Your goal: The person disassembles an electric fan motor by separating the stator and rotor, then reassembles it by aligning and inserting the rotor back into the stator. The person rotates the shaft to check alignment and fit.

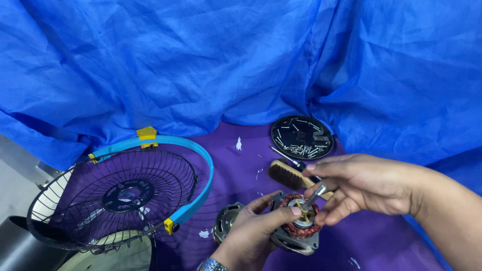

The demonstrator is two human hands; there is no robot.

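Note:
My left hand (253, 228) grips a small fan motor (296, 236) with reddish copper windings and a metal housing, holding it over the purple cloth. My right hand (361, 188) holds a short metal shaft (314, 194) that points down into the middle of the motor. A second round metal motor part (226, 221) lies just left of my left hand. A wooden brush (287, 174) and a screwdriver (288, 158) lie behind the motor, partly hidden by my right hand.
A black wire fan guard (120, 200) with a blue rim (201, 165) and yellow clips sits at the left. A round black lid (302, 136) holding several screws lies at the back. Blue sheeting (201, 60) hangs behind the purple cloth (241, 165).

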